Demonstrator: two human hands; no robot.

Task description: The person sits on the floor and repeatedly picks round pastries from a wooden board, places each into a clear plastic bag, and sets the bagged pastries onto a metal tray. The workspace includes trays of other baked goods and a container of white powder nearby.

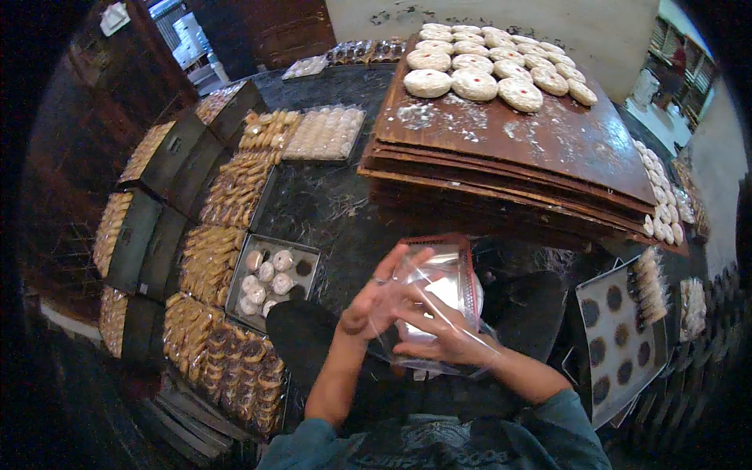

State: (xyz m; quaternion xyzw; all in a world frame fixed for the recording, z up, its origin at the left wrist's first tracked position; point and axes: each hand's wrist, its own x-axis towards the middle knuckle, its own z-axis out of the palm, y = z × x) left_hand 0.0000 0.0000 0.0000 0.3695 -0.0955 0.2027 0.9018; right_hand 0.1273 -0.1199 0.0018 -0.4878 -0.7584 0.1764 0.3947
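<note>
A clear plastic bag [381, 333] is stretched between my hands above my lap. My left hand [368, 301] holds its left side, with the fingers pointing up and across. My right hand [445, 333] is at the bag's right side, fingers spread and bent in the film, which also lies over its back and wrist. Glare and the film's folds hide the exact fingertip contact. Just beyond the hands, a flat pack with a red border [472, 286] and a shiny whitish middle lies in my lap.
A metal tray [229, 294] at left holds several round white-dusted pastries. Wrapped pastries [213, 258] fill trays farther left, beside dark stacked trays [168, 157]. Ahead, stacked brown boards [501, 145] carry round pale breads [474, 82]. Another tray [619, 368] with dark round marks stands right.
</note>
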